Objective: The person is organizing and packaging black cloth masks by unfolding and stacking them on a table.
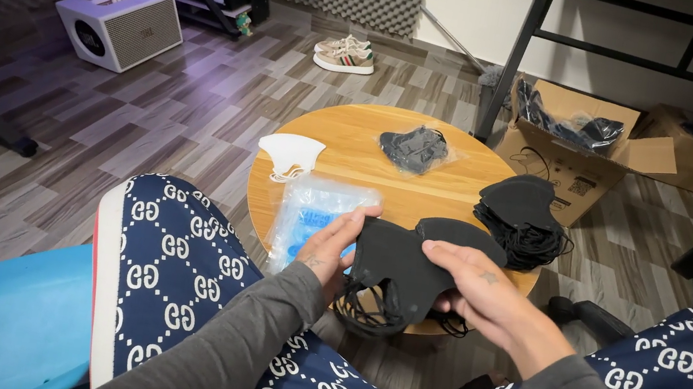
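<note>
Wood-plank flooring surrounds the round wooden table [352, 163] where we work; over its 6 o'clock edge we hold a black mask [395, 268], left hand [328, 246] pinching one side, right hand [480, 292] gripping the other, keeping it spread; clear packets [315, 213] lie at 9 o'clock, stacked black masks [523, 217] at 2 o'clock, within reach

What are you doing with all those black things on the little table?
A seated person holds a few black face masks in both hands, left hand and right hand, over a small round wooden table. On the table lie a pile of black masks, a bagged black mask, one white mask and a stack of clear plastic bags. A cardboard box stands behind.
</note>
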